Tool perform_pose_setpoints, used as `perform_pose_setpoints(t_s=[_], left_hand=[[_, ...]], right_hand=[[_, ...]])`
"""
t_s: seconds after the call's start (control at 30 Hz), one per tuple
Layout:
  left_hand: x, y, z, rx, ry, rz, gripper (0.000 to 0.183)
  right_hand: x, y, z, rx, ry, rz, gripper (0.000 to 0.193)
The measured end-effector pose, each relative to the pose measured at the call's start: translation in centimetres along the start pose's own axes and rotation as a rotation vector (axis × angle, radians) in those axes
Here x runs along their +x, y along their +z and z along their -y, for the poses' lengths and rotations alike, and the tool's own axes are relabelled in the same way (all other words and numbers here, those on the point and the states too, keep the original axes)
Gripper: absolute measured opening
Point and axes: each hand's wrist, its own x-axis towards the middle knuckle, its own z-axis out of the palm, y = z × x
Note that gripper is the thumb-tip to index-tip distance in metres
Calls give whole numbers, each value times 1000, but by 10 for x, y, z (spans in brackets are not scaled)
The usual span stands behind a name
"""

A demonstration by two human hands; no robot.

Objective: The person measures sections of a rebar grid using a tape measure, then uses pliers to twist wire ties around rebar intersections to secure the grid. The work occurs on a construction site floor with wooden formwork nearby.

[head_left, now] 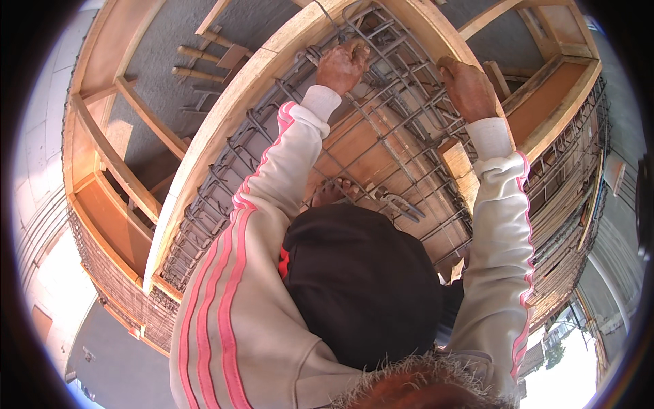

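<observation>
My left hand [343, 66] is closed in a fist over the steel rebar mesh [368, 129], beside the far wooden side of the formwork. What its fingers hold is hidden. On the right, my right hand [470, 88] curls over the edge of a long wooden board [443, 31], its fingertips partly out of sight. Below the hands, between the bars, a pair of pincers [398, 203] with dark handles lies near a bare foot [334, 191]. Thin bent wire or bar runs down toward my left hand from the top.
A curved timber board [204, 129] borders the mesh on the left. Beyond it, several wooden-handled tools [197, 61] lie on grey ground. Wooden braces [122, 153] cross the left bay. A wood block [460, 167] sits by my right forearm. More rebar [555, 225] stands at the right.
</observation>
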Motion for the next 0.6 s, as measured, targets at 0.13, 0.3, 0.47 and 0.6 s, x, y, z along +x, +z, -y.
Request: perform_pose_setpoints(t_s=[0.13,0.3,0.47,0.6], left_hand=[[11,5,3,132,-40,52,34],[31,18,16,-115,-282,164,35],[42,18,23,178,4,32,29],[40,5,7,-117,-354,227,37]], right_hand=[[11,5,-1,-57,-34,14,25],[12,4,-9,1,-6,68,25],[7,4,-10,-52,0,57,25],[17,11,-6,-86,3,88,26]])
